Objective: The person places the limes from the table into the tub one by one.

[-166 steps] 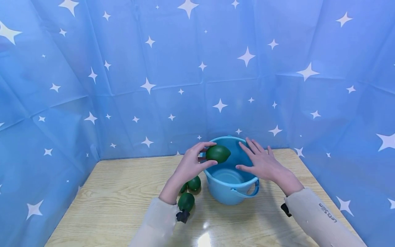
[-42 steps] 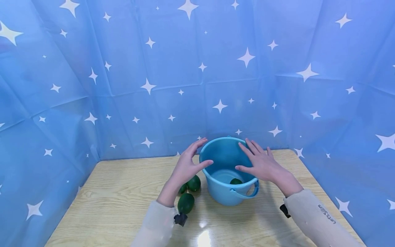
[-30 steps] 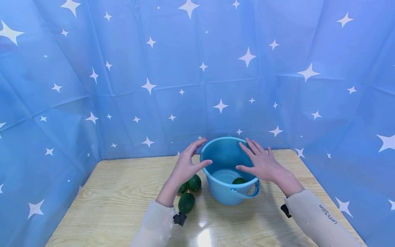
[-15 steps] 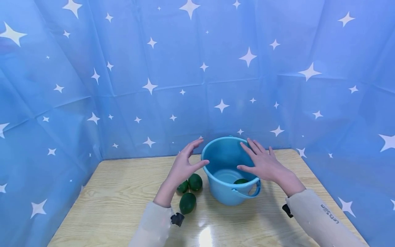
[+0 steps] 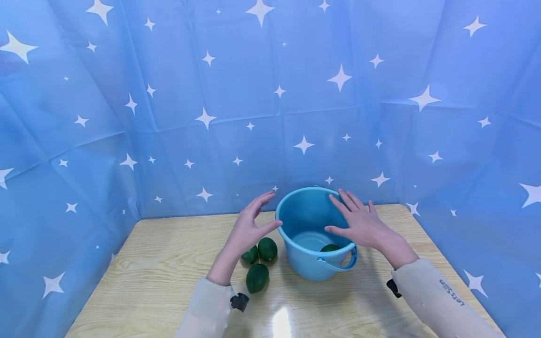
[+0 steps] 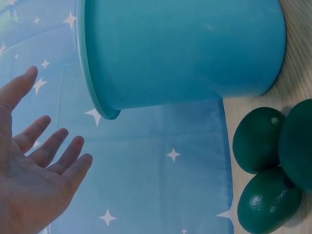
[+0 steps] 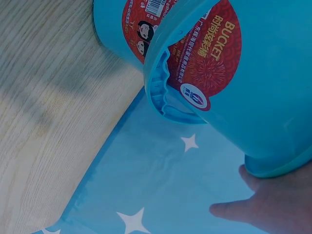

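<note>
A light blue bucket (image 5: 302, 263) stands on the table, its handle hanging at the front right. Inside it lies a smooth, dark green oval fruit (image 5: 330, 248), partly hidden by the front rim. My left hand (image 5: 246, 230) is just left of the rim, fingers and thumb spread apart, palm bare in the left wrist view. Spread fingers of my right hand (image 5: 361, 226) reach over the right rim; in the right wrist view they are at the rim's edge. Left of the bucket, three similar fruits (image 5: 257, 278) lie close together, near my left wrist.
The wooden table (image 5: 169, 277) ends at a blue curtain (image 5: 236, 117) with white stars, which hangs behind and along both sides. A red label (image 7: 207, 56) is on the bucket's outer wall. Both wrists wear black straps.
The fruit that my left hand held over the bucket now lies inside it. My emptied left hand has drawn back to the left. The right hand stays over the rim.
</note>
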Motion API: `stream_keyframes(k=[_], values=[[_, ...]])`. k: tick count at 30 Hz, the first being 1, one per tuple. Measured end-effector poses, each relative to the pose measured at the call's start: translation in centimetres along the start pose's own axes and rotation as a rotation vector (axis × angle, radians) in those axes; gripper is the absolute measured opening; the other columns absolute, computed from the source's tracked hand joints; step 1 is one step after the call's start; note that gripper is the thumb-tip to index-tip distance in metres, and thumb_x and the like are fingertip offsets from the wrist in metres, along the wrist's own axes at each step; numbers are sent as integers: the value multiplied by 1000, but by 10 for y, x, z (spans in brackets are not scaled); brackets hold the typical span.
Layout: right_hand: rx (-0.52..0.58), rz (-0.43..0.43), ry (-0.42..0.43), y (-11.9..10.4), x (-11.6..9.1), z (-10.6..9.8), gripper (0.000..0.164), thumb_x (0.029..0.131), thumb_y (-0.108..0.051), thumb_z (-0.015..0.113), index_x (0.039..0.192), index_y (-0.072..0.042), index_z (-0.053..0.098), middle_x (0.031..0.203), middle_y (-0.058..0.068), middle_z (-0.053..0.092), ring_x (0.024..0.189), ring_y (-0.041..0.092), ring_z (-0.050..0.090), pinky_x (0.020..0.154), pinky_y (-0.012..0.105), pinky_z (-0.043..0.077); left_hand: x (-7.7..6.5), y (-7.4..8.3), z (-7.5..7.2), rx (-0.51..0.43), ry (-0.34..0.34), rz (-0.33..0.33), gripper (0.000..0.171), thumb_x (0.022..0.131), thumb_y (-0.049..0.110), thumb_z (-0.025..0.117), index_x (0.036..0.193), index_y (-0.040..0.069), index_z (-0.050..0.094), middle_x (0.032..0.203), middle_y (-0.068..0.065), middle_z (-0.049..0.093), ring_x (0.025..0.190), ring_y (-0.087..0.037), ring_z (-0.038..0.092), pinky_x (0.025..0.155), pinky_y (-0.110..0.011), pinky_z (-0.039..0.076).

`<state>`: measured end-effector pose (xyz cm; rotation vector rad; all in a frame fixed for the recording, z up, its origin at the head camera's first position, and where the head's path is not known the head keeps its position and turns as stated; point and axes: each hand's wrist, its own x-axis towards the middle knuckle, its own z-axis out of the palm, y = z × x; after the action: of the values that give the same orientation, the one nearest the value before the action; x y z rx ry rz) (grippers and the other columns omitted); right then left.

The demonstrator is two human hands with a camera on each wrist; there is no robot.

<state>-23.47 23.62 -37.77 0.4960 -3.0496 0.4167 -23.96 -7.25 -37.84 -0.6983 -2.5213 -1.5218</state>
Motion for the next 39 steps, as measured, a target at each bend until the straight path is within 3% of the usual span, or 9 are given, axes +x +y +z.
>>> stream_keyframes(k=[4, 13, 29, 39], values=[[1, -1, -2, 0, 0, -1, 93, 91, -63, 59, 160, -13, 21, 166, 22, 13, 151, 49, 11, 110, 83, 9, -1, -2, -1, -1, 5, 8, 66, 89, 21, 76, 149, 19, 47, 158, -1, 42, 145, -30, 42, 118, -52, 38], [7, 8, -19, 2, 0, 0, 94, 91, -63, 58, 160, -13, 19, 167, 21, 10, 151, 49, 9, 111, 83, 6, -3, -6, -4, -2, 6, -22, 66, 90, 24, 76, 149, 21, 47, 158, 4, 42, 145, -25, 42, 120, -47, 36], [2, -3, 1, 1, 0, 0, 93, 91, -62, 59, 160, -12, 21, 166, 22, 13, 150, 49, 11, 110, 83, 9, -12, -16, -9, -11, -1, -21, 66, 90, 26, 75, 149, 18, 46, 159, -5, 39, 146, -30, 39, 120, -51, 34], [13, 3, -12, 2, 0, 1, 94, 91, -63, 59, 160, -12, 19, 166, 22, 11, 151, 49, 9, 111, 83, 6, -18, -25, -10, -19, 1, -44, 65, 90, 29, 75, 148, 18, 47, 159, -2, 40, 145, -30, 41, 121, -48, 34]])
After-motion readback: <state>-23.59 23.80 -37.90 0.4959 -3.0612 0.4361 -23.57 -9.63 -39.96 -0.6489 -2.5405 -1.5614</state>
